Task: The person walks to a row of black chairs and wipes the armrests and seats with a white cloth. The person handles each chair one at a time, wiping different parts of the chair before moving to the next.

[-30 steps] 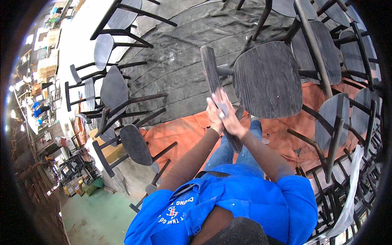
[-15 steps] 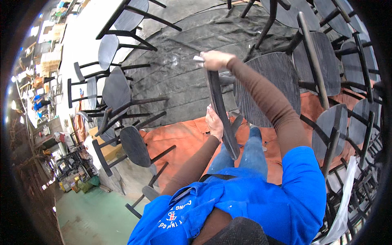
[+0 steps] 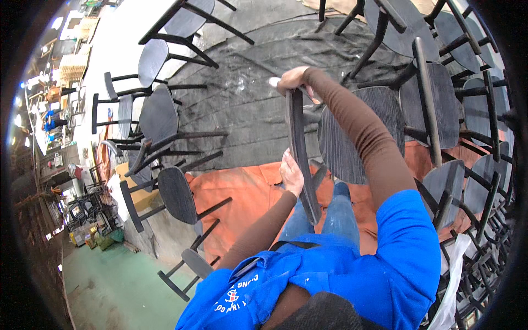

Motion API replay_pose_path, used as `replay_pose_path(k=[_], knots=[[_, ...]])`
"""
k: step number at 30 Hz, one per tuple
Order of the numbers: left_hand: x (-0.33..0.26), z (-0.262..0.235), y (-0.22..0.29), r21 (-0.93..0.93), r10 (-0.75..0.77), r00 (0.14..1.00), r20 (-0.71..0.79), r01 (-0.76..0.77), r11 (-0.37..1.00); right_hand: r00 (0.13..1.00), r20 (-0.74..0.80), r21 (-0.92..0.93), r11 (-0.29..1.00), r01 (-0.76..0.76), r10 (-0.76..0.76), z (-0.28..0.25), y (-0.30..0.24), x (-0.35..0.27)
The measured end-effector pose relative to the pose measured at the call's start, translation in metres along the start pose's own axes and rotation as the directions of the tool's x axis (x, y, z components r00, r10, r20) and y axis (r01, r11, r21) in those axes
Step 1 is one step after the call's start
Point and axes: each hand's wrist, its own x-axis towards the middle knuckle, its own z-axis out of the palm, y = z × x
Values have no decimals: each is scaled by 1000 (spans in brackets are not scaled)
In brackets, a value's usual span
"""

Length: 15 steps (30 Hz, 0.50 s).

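Note:
In front of my legs stands a dark, wood-grained chair, its curved backrest (image 3: 300,146) toward me and its broad seat (image 3: 360,135) beyond to the right. My left hand (image 3: 291,174) grips the backrest's left side around mid-length, palm against the wood. At the backrest's far end, my right hand (image 3: 295,80) is bent over the tip, fingers closed. A small white piece (image 3: 274,81) pokes out from its fingers; it is too small and blurred to tell whether it is paper, cloth or a pad. My right forearm crosses above the seat.
Similar dark chairs stand along the left, including one with a round seat (image 3: 177,195), and crowd the right side (image 3: 432,102). Black sheeting (image 3: 242,104) and an orange sheet (image 3: 236,190) cover the floor. White plastic (image 3: 454,280) hangs at lower right.
My right hand has shifted slightly right and now bends over the backrest's far tip. My left hand keeps its place on the backrest. The whole view has shifted a little.

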Motion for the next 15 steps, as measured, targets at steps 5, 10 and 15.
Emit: replay_pose_path(k=[5,10,15], knots=[[0,0,-2,9,-56,998,10,56,998,926,-318,-417,907,58,-205,67,-25,-32],[-1,-1,-7,48,33,999,-3,-33,998,536,-695,-652,735,-187,-480,125,-6,-11],[4,0,-1,50,100,995,6,-100,994,785,-618,31,999,-34,46,60,0,30]])
